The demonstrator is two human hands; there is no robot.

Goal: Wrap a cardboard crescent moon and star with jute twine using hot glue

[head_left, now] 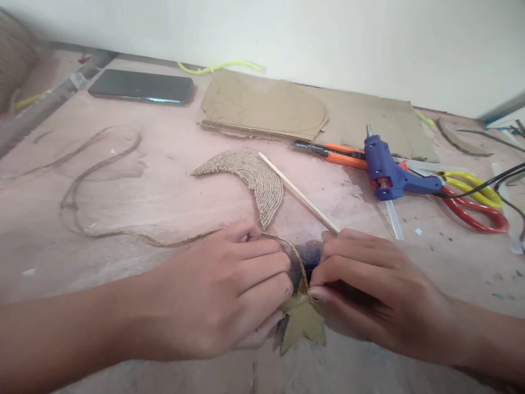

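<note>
My left hand [241, 284] is closed, with jute twine [159, 241] running under its thumb and forefinger. A thin wooden stick [303, 194] is gripped in my closed right hand [365, 284] and points up to the left. Its thumb presses the twine's end onto the top of a small cardboard star [303, 323]. Both hands partly cover the star. Just beyond them lies a crescent moon shape [250, 175] covered in coiled twine, its lower tip near my left hand. A dark object between the hands is mostly hidden.
A blue glue gun [381, 167] lies on the right beside an orange cutter knife [344, 155] and scissors [478, 205] with red and yellow handles. Cardboard pieces [262, 104] and a phone [141, 86] lie at the back, before a white wall. Black cables enter from the right.
</note>
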